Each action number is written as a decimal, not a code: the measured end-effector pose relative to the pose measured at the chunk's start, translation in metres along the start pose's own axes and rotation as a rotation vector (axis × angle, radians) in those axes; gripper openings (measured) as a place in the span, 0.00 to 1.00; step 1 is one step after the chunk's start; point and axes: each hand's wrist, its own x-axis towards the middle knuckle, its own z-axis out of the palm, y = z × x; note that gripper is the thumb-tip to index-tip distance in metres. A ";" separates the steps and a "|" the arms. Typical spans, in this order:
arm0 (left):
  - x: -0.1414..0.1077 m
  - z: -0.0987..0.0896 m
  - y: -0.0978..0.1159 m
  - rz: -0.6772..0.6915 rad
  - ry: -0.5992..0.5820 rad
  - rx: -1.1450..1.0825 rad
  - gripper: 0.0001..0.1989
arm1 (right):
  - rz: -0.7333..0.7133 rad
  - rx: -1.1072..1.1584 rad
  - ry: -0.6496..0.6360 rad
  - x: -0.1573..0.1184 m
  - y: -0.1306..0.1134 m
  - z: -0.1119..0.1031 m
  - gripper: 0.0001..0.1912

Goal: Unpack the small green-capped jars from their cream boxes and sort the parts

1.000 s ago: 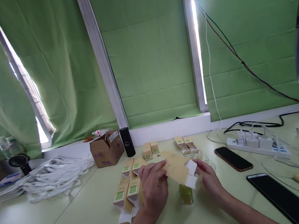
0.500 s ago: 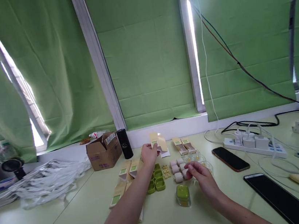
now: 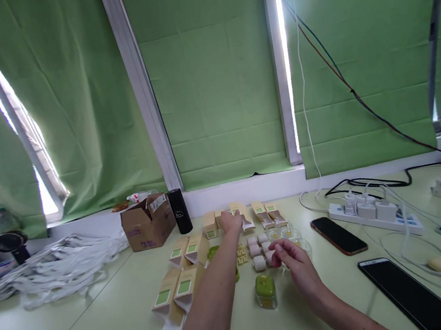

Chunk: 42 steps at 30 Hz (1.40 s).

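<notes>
My left hand point(image 3: 232, 221) reaches to the back row of small cream boxes, its fingers on or beside an open cream box point(image 3: 244, 217). Whether it grips that box is hard to make out. My right hand point(image 3: 292, 257) hovers just right of the pale pink rolls point(image 3: 259, 262), thumb and fingertips pressed together; anything between them is too small to tell. In front of the rolls stands a clear jar with a green lid point(image 3: 265, 287). Small yellow pieces point(image 3: 241, 254) lie left of the rolls. My left forearm partly hides the green containers point(image 3: 213, 252).
Cream boxes with green labels point(image 3: 184, 287) stand at left, near a cardboard box point(image 3: 148, 223) and a black cylinder point(image 3: 180, 211). White straps point(image 3: 67, 266) lie farther left. Clear jars point(image 3: 290, 233), phones point(image 3: 338, 235) and a power strip point(image 3: 373, 217) are at right.
My left hand has moved back, and the cream box it held raised now stands in the back row. My right hand has barely moved. The view has shifted slightly.
</notes>
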 end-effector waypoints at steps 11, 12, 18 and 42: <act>0.001 0.020 -0.015 0.194 -0.066 0.085 0.19 | -0.009 0.016 -0.018 0.001 0.002 0.004 0.28; 0.003 0.021 -0.016 0.206 -0.079 0.080 0.19 | -0.010 0.016 -0.020 0.001 0.002 0.004 0.28; 0.011 0.034 -0.017 0.250 -0.157 0.024 0.19 | -0.022 0.004 -0.028 0.001 0.003 0.004 0.28; -0.135 -0.106 -0.043 0.610 -0.091 -0.245 0.11 | -0.018 -0.581 -0.438 0.000 -0.008 -0.020 0.20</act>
